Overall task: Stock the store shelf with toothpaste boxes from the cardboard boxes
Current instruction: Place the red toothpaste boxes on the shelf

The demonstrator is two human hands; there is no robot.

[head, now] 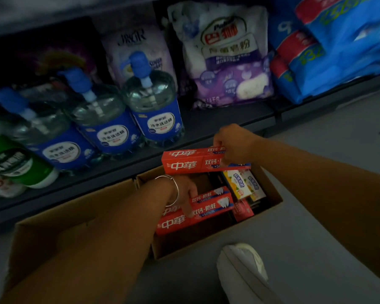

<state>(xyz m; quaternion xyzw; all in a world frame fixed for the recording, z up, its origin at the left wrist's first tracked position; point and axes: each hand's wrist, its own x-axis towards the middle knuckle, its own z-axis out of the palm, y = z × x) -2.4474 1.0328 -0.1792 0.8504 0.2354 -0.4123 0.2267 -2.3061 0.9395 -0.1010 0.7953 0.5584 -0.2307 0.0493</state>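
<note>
An open cardboard box (270,207) stands on the floor below the bottom shelf. My right hand (233,145) grips two stacked red toothpaste boxes (184,164) by their right end, holding them above the carton's far rim. My left hand (188,193), with silver bangles on the wrist, reaches into the carton and grips another pair of red toothpaste boxes (208,210). More packs lie inside: yellow and white toothpaste boxes (242,186) and a small red one (242,210).
A second cardboard box (59,224) stands to the left, its inside hidden by my left arm. The dark bottom shelf (206,126) holds blue-labelled pump bottles (156,119), a green bottle (18,165), purple detergent bags (230,62) and blue packs (342,47). My white shoe (241,266) is on the grey floor.
</note>
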